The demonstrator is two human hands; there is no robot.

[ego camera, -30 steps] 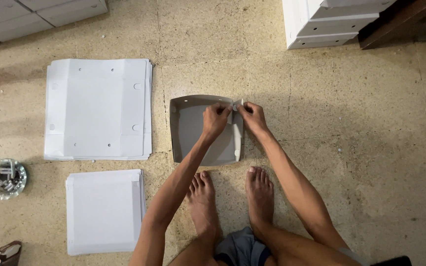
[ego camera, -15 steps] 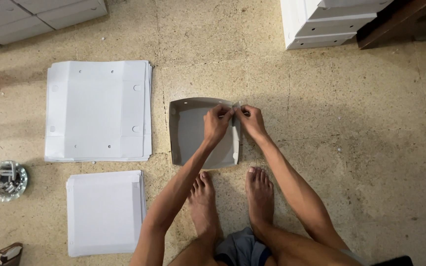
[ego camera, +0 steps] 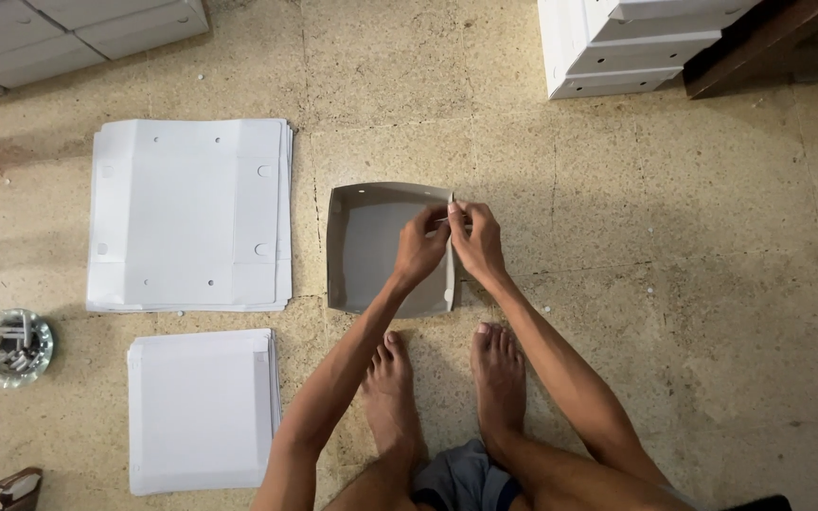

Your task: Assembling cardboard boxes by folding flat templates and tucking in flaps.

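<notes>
Cardboard tray (ego camera: pixel 371 248), grey inside and half folded, sits on the speckled floor (ego camera: pixel 665 284) just ahead of the person's bare feet (ego camera: pixel 447 388), with the left hand (ego camera: pixel 420 251) and right hand (ego camera: pixel 475 241) meeting at its right wall, fingers pinched shut on the top edge of that wall. Judging by this, the side flap is being folded and locked, and the next move calls for firm pressure along the crease. Stacks of flat white cardboard sheets (ego camera: pixel 189 216) lie well to the left.
</notes>
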